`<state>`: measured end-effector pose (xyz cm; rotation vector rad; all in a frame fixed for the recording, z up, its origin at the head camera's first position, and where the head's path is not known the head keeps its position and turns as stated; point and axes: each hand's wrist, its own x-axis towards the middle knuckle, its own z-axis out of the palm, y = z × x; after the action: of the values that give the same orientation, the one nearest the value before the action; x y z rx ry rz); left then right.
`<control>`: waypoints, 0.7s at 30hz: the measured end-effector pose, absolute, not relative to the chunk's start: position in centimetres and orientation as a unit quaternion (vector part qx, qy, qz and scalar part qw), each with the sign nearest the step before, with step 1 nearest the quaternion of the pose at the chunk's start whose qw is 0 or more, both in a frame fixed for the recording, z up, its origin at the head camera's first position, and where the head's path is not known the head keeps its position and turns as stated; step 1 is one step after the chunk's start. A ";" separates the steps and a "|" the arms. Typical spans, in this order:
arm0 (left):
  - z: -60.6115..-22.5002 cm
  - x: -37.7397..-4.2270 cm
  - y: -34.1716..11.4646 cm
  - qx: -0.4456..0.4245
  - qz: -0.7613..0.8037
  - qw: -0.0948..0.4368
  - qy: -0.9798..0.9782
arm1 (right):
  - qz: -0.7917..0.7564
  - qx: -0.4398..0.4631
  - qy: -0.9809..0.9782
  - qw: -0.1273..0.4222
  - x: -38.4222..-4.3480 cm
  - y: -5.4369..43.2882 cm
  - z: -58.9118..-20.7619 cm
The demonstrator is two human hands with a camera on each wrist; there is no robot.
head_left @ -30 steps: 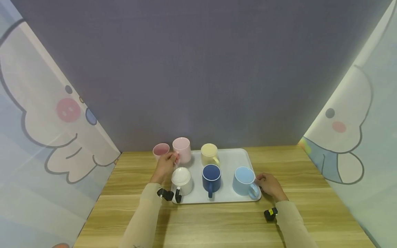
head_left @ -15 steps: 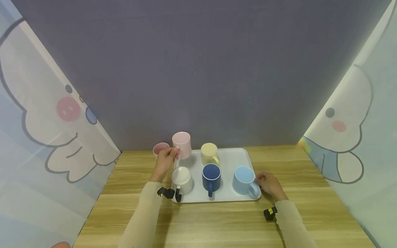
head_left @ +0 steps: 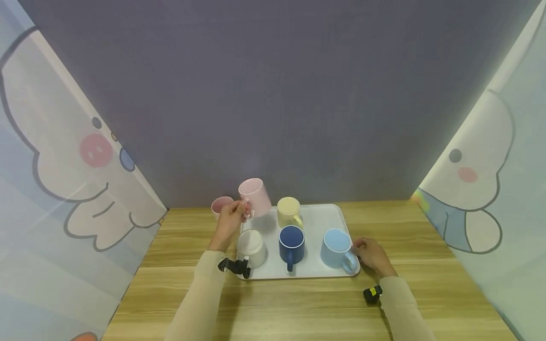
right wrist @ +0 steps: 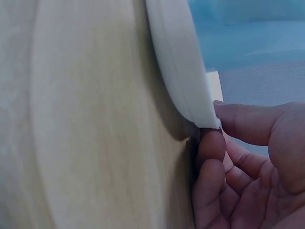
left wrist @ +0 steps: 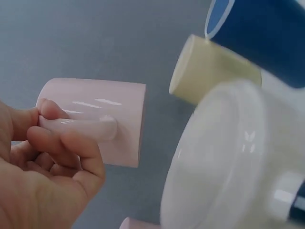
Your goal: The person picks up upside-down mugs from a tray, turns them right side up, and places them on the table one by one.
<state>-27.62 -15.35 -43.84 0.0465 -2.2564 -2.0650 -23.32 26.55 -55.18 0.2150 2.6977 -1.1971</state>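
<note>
My left hand (head_left: 229, 222) pinches a pink mug (head_left: 258, 199) by its handle, raised over the back left of a white tray (head_left: 313, 246). The mug leans, its rim toward the left; in the left wrist view its handle (left wrist: 81, 129) sits between thumb and curled fingers. At the tray's right edge, my right hand (head_left: 372, 255) grips the tray rim (right wrist: 183, 57), thumb above and fingers below. Beside that hand stands a light blue mug (head_left: 335, 251). A white mug (head_left: 250, 247) is near my left wrist, and a navy mug (head_left: 291, 246) stands mid-tray.
A yellow mug (head_left: 287, 212) is at the tray's back. Left of the tray, another pink cup (head_left: 222, 203) is partly hidden by my left hand. All this is on a wooden table (head_left: 298, 308) against a grey back panel (head_left: 273, 104), with printed side panels.
My left hand has lifted the pink mug up from the tray's back left, and the mug has tipped from upright to leaning. My right hand has stayed at the tray's edge.
</note>
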 end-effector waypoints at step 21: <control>-45.2 -26.0 -13.3 -0.065 -0.948 -0.080 -0.300 | -0.390 0.069 0.914 0.086 -23.0 26.3 -54.7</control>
<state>-25.97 -13.29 -45.19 -0.2149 -0.9942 -3.1420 -22.99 26.33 -54.69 0.2056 2.7244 -1.1635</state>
